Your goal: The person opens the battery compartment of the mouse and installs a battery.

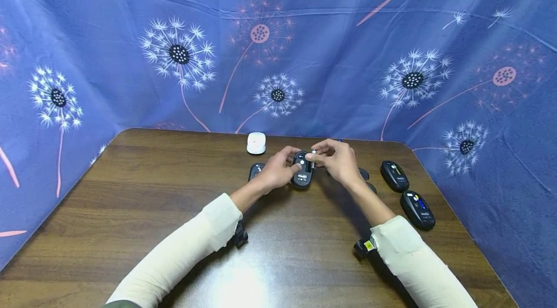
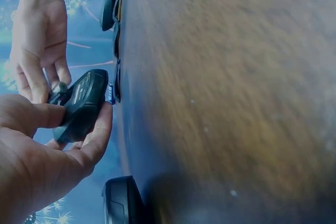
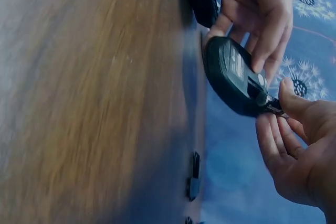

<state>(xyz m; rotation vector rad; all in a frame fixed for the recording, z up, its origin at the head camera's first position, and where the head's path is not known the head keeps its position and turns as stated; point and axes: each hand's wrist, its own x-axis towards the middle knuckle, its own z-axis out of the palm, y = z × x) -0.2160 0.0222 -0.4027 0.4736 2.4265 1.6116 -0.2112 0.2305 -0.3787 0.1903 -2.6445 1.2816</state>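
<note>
Above the far middle of the table, my left hand [image 1: 277, 170] grips a black computer mouse [image 1: 301, 180] by its sides, underside facing up. Its battery slot lies uncovered, a dark recess beside the label in the right wrist view. Between thumb and fingers, my right hand [image 1: 341, 162] pinches a small silvery battery [image 1: 313, 159] at the slot's edge. In the right wrist view the battery [image 3: 272, 103] sits tilted at the mouse's end, partly hidden by the right thumb. The left thumb presses near the slot in the left wrist view.
A white mouse [image 1: 256, 143] stands near the back edge. Another dark mouse [image 1: 255, 170] is partly hidden behind the left hand. Two upturned black mice [image 1: 394, 176] lie at the right, and small dark pieces [image 1: 363, 173] lie behind the right wrist. A blue curtain [image 1: 330, 80] hangs behind.
</note>
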